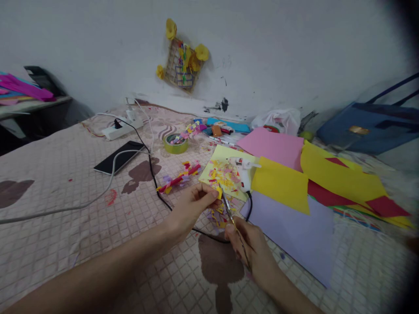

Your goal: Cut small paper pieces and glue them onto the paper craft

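Note:
Between the thumb and fingers of my left hand (196, 204) is a small yellow paper piece (219, 193). My right hand (250, 244) is closed around a pair of scissors (229, 211), whose metal blades point up and left and reach the edge of that piece. Beneath and beyond them, yellow, pink and purple scraps (225, 174) lie on a pale yellow sheet (214, 155). On that sheet's right side rests a white glue gun (244, 174). A red stick with coloured paper bits (180, 179) lies left of the scraps.
A black cord (153, 174) crosses the cloth near my hands. A phone (118, 158), a power strip (122, 128) and a tape roll (176, 144) lie at the left and back. Yellow (283, 183), purple (294, 235) and pink (273, 146) sheets spread rightward, before a blue bag (366, 126).

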`<state>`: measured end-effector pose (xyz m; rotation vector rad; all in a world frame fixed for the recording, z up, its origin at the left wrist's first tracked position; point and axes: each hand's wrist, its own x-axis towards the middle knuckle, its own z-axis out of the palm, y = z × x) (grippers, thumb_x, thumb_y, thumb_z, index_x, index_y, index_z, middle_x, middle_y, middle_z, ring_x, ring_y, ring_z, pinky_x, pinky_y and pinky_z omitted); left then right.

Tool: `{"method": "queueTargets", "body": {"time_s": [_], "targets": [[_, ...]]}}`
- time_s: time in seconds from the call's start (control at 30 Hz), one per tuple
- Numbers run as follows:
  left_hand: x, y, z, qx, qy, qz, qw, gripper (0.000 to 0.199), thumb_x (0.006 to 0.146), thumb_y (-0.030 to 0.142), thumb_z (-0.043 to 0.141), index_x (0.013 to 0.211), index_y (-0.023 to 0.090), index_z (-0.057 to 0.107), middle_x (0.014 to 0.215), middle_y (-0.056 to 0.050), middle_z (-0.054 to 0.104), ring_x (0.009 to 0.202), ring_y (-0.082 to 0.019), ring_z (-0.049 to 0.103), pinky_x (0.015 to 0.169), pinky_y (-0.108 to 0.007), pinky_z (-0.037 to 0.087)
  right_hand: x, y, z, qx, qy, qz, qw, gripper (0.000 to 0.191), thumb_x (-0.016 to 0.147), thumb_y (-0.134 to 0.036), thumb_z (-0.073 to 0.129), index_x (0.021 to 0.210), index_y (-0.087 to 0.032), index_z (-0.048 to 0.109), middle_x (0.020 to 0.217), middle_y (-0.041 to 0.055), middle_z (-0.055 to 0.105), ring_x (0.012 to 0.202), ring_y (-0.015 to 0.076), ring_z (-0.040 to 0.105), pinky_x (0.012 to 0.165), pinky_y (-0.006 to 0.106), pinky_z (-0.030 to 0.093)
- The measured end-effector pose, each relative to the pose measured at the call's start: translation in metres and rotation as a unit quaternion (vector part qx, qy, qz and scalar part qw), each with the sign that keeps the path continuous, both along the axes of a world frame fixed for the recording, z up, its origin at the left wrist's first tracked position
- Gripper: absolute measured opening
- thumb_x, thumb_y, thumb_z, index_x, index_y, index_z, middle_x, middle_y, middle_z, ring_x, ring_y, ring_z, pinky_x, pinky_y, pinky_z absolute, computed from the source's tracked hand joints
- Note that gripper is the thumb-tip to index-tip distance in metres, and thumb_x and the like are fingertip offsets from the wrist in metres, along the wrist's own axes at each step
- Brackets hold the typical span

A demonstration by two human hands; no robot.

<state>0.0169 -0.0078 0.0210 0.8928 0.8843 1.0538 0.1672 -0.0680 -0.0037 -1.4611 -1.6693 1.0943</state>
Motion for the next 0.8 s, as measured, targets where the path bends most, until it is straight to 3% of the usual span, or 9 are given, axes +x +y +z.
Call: {"method": "queueTargets", "body": {"time_s": [0.4,0.8], "targets": [[-0.002,0.003,-0.002,0.006,0.010,-0.012,1.000,0.020,0.070,0.029,0.067,0.071,0.013,0.056,0.067,0.000,0.059,0.063,-0.009,0.054,0.065,-0.023,0.043,-0.001,-0.001,-0.001,0.000,-0.014,-0.001,1.000,0.037,0.087,-0.047,0.038,0.063,-0.020,0.042,0.051,-0.0046,0.039,0.045,0.0097,0.037,0.041,0.021,0.028],[-0.011,0.015,-0.005,0.047,0.047,-0.074,0.995,0.019,0.073,0.029,0.066,0.071,0.013,0.055,0.068,0.000,0.060,0.062,-0.009,0.056,0.065,-0.024,0.045,0.000,0.000,-0.005,-0.021,-0.006,-0.001,1.000,0.035,0.087,-0.044,0.039,0.063,-0.019,0.046,0.051,-0.0048,0.039,0.044,0.0089,0.036,0.041,0.021,0.026]]}}
